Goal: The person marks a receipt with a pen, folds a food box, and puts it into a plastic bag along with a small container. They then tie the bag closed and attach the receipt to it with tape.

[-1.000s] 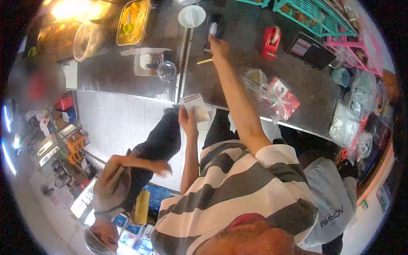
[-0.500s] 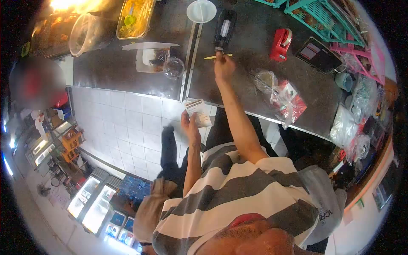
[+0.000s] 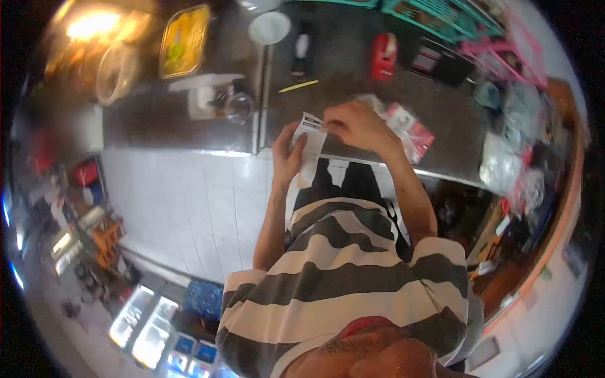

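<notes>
My left hand (image 3: 288, 154) holds a printed paper slip (image 3: 309, 142), thumb laid across its face, above the counter's near edge. My right hand (image 3: 362, 126) is at the slip's upper right edge, its fingers bent and apparently pinching the paper; the exact contact is blurred. Beyond the hands a thin yellow pen-like stick (image 3: 299, 86) lies on the dark counter (image 3: 340, 69). Behind it is a long black object (image 3: 302, 53) with a white patch. A clear plastic bag with a red and white package (image 3: 413, 135) rests just right of my right hand.
Farther right are a red tape dispenser (image 3: 383, 58), a black tablet-like device (image 3: 441, 61) and teal baskets (image 3: 441, 22). Left of centre are a white bowl (image 3: 270, 28), a clear round container (image 3: 239, 108) and a tray of yellow food (image 3: 184, 41). A blurred person (image 3: 57, 129) is far left.
My right hand has left the black object and yellow stick and come back to the slip. My left hand has raised the slip over the counter's edge. The view has shifted.
</notes>
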Available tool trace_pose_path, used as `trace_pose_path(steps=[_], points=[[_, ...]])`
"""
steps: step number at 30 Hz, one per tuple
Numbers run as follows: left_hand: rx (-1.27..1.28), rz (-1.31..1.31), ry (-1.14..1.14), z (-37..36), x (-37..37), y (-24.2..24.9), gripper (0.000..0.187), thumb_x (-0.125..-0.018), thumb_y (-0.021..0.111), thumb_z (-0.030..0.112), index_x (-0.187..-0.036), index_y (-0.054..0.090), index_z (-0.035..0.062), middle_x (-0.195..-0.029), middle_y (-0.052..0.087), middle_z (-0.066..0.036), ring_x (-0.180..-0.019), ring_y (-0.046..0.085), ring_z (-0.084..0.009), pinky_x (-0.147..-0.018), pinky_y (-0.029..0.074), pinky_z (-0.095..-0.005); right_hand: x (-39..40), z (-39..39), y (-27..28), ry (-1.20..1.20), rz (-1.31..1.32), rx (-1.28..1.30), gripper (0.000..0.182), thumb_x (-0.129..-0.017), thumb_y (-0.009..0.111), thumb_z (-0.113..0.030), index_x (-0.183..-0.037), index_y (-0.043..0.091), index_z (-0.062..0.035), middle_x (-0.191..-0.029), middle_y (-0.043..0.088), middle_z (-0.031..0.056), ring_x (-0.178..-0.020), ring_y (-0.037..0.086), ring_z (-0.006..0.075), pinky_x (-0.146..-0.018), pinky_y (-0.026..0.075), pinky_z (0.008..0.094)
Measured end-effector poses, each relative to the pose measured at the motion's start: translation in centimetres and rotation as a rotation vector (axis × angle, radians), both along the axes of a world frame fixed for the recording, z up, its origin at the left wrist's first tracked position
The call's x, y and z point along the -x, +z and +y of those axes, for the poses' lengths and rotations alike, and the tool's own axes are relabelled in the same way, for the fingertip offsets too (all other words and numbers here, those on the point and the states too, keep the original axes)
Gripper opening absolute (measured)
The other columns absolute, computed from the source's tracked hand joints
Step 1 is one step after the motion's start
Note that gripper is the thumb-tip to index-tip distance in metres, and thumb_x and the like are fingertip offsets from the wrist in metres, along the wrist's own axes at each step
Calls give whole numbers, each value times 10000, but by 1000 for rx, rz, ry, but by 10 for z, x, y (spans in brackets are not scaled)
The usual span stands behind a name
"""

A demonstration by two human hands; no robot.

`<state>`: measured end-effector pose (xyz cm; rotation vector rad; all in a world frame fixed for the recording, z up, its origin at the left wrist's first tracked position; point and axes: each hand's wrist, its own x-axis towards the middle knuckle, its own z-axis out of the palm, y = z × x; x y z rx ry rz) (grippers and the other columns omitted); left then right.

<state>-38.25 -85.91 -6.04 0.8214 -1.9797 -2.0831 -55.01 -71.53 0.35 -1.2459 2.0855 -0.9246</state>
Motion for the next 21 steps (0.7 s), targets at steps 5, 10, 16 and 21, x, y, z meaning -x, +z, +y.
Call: trace_pose_path(steps=[5, 10, 16, 21], points=[[14, 159, -346, 49, 33, 23, 333, -869, 642, 28, -1200, 609, 3, -1103, 682, -117, -1039, 628, -169, -895, 479, -296, 8, 67, 19, -70, 133, -172, 117, -799, 662, -163, -817, 665, -47, -761, 640, 167, -775, 627, 368, -713, 462, 466], [216, 133, -683, 128, 49, 39, 518, -781, 752, 57, -1274, 595, 94, -1149, 669, -109, -955, 673, -182, -781, 537, -304, 5, 209, 20, -243, 0, -230, 154, -801, 664, -178, -885, 701, -55, -824, 672, 169, -813, 645, 363, -743, 483, 466], [-1, 7, -749, 255, 60, 14, 460, -810, 711, 97, -1249, 575, 58, -792, 657, -211, -684, 651, -314, -631, 469, -371, 58, 344, -5, -287, 64, -350, 257, -748, 722, -140, -994, 699, -66, -804, 665, 167, -760, 649, 333, -698, 489, 423], [201, -30, -495, 266, 67, -39, 238, -829, 679, 98, -1049, 664, 7, -802, 660, -223, -707, 652, -343, -640, 475, -385, 138, 327, -83, -109, -10, -262, 401, -723, 761, -152, -1097, 629, -92, -781, 663, 90, -732, 638, 236, -701, 487, 384]])
